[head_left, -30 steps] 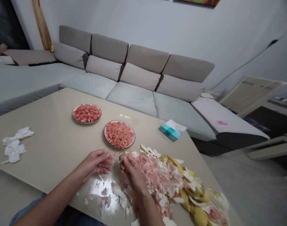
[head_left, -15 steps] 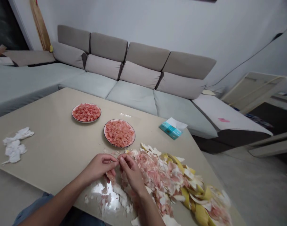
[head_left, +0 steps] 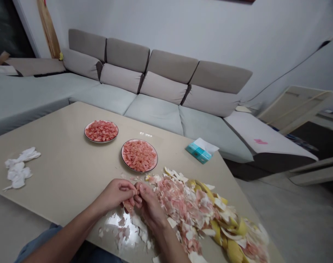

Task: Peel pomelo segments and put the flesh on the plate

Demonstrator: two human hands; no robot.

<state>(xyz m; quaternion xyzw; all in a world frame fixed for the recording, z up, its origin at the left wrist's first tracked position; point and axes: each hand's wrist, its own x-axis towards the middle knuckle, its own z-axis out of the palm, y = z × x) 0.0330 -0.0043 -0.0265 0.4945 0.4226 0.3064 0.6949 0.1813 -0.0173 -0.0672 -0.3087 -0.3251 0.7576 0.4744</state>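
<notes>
My left hand [head_left: 119, 193] is closed around a pink pomelo segment [head_left: 128, 206], part of which hangs below the fingers. Meeting it at the fingertips, my right hand [head_left: 151, 204] pinches at the top of the same piece; the exact spot is hidden by the fingers. Both hands are just above the near side of the table. Right of them lies a heap of pale pink pomelo membranes [head_left: 177, 201] mixed with white pith. Beyond the hands, a dark-rimmed plate [head_left: 123, 160] holds peeled pink pulp, and a second such plate [head_left: 86, 136] stands farther left.
Thick yellow peels [head_left: 234, 250] lie at the table's right side. A blue tissue pack [head_left: 198, 152] is near the right edge, crumpled white tissues [head_left: 18, 171] at the left. Wet scraps [head_left: 124, 233] litter the near edge. A grey sofa [head_left: 155, 109] stands behind the table [head_left: 59, 153].
My right fingers have curled in closer against the piece, with the hand tilting slightly. My left hand keeps its grip in nearly the same place. The view has shifted slightly.
</notes>
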